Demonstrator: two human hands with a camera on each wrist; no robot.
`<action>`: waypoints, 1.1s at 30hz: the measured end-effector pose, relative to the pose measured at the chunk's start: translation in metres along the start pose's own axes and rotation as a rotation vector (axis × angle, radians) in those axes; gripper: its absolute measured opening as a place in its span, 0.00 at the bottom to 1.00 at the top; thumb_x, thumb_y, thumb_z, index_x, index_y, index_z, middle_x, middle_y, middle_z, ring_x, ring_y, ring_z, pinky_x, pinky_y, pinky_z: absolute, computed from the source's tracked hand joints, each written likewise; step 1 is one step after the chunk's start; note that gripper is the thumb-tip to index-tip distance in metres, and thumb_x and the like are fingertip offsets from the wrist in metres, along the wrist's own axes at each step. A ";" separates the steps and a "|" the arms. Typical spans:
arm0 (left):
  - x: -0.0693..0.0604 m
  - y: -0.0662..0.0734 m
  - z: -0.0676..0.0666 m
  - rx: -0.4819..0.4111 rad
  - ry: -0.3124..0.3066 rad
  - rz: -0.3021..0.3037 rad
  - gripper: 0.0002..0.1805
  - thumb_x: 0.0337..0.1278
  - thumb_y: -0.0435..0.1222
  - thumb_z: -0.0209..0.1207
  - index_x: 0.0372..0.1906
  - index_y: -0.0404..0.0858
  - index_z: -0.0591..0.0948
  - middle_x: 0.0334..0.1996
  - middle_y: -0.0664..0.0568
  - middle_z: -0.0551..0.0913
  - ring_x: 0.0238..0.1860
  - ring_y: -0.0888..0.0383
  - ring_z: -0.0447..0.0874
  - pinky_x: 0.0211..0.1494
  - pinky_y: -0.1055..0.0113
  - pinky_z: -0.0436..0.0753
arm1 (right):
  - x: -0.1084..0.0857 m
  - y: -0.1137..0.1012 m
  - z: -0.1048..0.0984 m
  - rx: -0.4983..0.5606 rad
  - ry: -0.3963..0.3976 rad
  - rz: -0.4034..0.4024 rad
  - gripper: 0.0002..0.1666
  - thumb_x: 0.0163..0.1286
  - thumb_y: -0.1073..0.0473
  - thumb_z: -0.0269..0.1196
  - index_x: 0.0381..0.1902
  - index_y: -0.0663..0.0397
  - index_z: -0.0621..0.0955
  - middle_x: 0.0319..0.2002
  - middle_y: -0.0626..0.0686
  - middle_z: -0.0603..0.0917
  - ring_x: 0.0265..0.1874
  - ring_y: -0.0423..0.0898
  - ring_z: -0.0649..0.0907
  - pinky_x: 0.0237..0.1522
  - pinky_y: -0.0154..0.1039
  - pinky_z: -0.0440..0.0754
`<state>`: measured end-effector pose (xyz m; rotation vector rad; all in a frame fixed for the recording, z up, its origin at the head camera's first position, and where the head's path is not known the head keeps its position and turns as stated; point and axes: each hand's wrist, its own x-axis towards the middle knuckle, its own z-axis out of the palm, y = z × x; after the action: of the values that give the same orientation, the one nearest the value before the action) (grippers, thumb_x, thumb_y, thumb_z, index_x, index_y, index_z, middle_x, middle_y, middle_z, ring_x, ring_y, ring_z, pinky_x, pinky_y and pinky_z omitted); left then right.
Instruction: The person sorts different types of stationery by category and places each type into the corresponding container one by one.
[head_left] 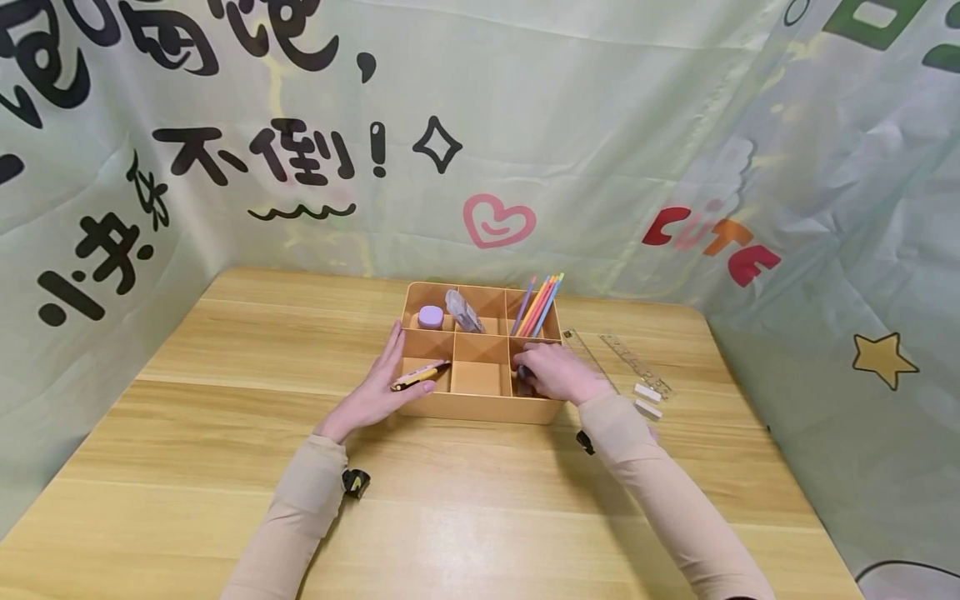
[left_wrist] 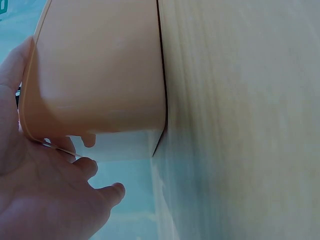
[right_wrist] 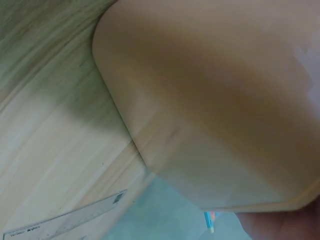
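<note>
Toward the far edge of the worktop [head_left: 450,517], in the head view, stood the compartmented organizer [head_left: 480,408]. The left hand [head_left: 378,385] lay against its left wall, fingers nearly straight and spread, closed round nothing; a yellow-and-black pen [head_left: 422,376] sat by the thumb. The right hand [head_left: 558,372] reached over the right wall into the near-right compartment, fingers bent down at a dark item [head_left: 523,383]; whether they gripped it, I could not tell. Pencils [head_left: 536,308] leaned just behind, and rising knuckles might have knocked them. A translucent item [head_left: 465,312] slanted at a divider, likely to topple from a jolt. Rulers [head_left: 637,367] and white blocks [head_left: 648,392] lay toward the worktop's right edge.

From the left wrist, the fingers showed apart at the organizer's rim.

From the right wrist, only a sliver of hand showed at the rim; a sleeve snagging that wall could have skidded the organizer leftward.
</note>
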<state>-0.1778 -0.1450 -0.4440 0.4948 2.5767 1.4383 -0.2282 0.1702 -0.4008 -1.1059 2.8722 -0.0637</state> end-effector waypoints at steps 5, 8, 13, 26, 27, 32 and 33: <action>0.000 0.000 0.001 -0.009 -0.001 0.002 0.60 0.65 0.55 0.61 0.81 0.41 0.31 0.81 0.58 0.20 0.82 0.38 0.24 0.78 0.29 0.35 | 0.002 -0.001 0.005 -0.046 -0.011 0.051 0.05 0.64 0.65 0.67 0.36 0.50 0.85 0.38 0.53 0.85 0.33 0.54 0.86 0.33 0.50 0.84; 0.000 0.001 0.002 -0.016 -0.002 0.003 0.60 0.65 0.54 0.61 0.81 0.40 0.31 0.81 0.58 0.20 0.82 0.39 0.24 0.79 0.31 0.34 | 0.003 -0.001 0.006 -0.072 0.002 0.061 0.05 0.61 0.66 0.68 0.33 0.50 0.84 0.37 0.53 0.85 0.31 0.55 0.85 0.30 0.51 0.83; 0.000 0.001 0.002 -0.017 -0.001 0.002 0.60 0.65 0.54 0.61 0.81 0.39 0.31 0.80 0.58 0.20 0.82 0.40 0.24 0.80 0.32 0.33 | 0.002 -0.002 0.007 -0.087 0.022 0.057 0.05 0.60 0.66 0.68 0.32 0.51 0.83 0.36 0.53 0.84 0.29 0.56 0.85 0.28 0.51 0.82; 0.000 0.001 0.001 -0.002 -0.001 0.008 0.59 0.66 0.55 0.60 0.80 0.47 0.29 0.81 0.59 0.20 0.82 0.37 0.24 0.78 0.30 0.33 | -0.022 -0.004 -0.009 0.166 0.236 -0.016 0.11 0.66 0.66 0.67 0.46 0.60 0.86 0.45 0.57 0.86 0.44 0.53 0.87 0.49 0.52 0.85; 0.000 0.001 0.001 -0.001 -0.001 0.009 0.59 0.66 0.55 0.60 0.80 0.47 0.29 0.80 0.59 0.20 0.82 0.37 0.24 0.78 0.30 0.33 | -0.026 -0.003 -0.009 0.196 0.281 -0.013 0.12 0.66 0.67 0.67 0.47 0.61 0.86 0.46 0.58 0.87 0.45 0.54 0.86 0.51 0.53 0.85; 0.000 0.000 0.000 -0.004 -0.003 0.007 0.59 0.66 0.55 0.61 0.80 0.47 0.29 0.80 0.60 0.20 0.82 0.38 0.24 0.78 0.30 0.34 | -0.054 0.008 -0.008 0.313 0.443 0.074 0.13 0.68 0.68 0.64 0.50 0.63 0.85 0.50 0.60 0.86 0.50 0.59 0.85 0.55 0.58 0.82; 0.000 0.000 0.000 -0.007 -0.004 0.007 0.59 0.66 0.54 0.61 0.80 0.47 0.29 0.80 0.60 0.20 0.82 0.38 0.24 0.78 0.29 0.33 | -0.061 0.011 -0.007 0.332 0.457 0.103 0.14 0.69 0.67 0.64 0.51 0.62 0.84 0.51 0.61 0.86 0.52 0.61 0.84 0.56 0.60 0.80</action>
<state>-0.1776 -0.1447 -0.4439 0.5052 2.5684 1.4468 -0.1914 0.2195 -0.3921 -0.9786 3.1220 -0.8576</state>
